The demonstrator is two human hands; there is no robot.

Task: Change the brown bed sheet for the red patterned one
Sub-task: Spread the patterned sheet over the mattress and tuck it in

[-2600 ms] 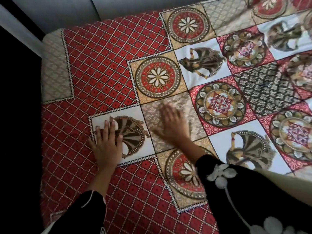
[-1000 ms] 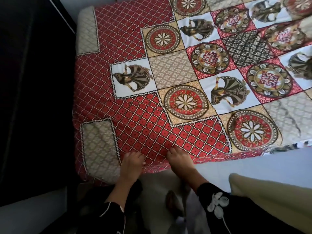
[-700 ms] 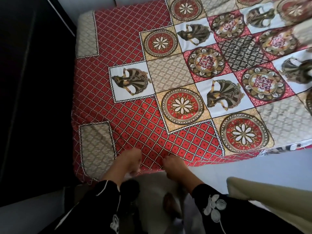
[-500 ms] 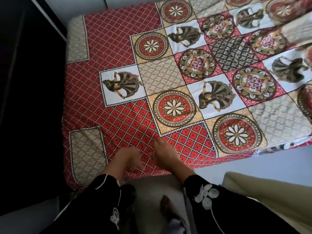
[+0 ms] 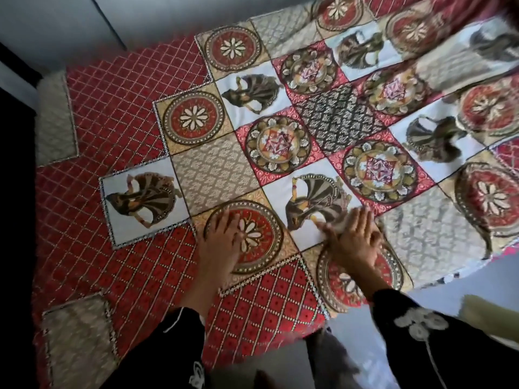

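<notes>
— Since the red sheet (image 5: 126,169) is the listed item, where does it lie, and how much is done?

— Item one, red sheet: spread over the bed. It covers all of the top that shows, from the far-left corner by the wall (image 5: 70,23) to the near edge, where it hangs over the side above the floor (image 5: 463,287). Condition: flat under your hands, with loose folds toward the far right. Brown sheet: not in view, so judged already off.

— What is left, then?

— The task looks near its end. You probably have smoothing to do, and perhaps tucking the near edge, which hangs free. The far right is cut off, so nothing can be said of how the sheet lies there.

— And the hands against it?

— Item two, your left hand (image 5: 222,237): palm down on a red flower medallion, fingers straight, grasping nothing. Item three, your right hand (image 5: 354,240): blurred, but palm down with fingers spread, near the left hand, at the corner of a white dancer square. It grasps nothing as far as shows. Both hands lie on top of the sheet, a little in from its near edge. Sleeves (image 5: 421,346): black, with white flowers.
</notes>
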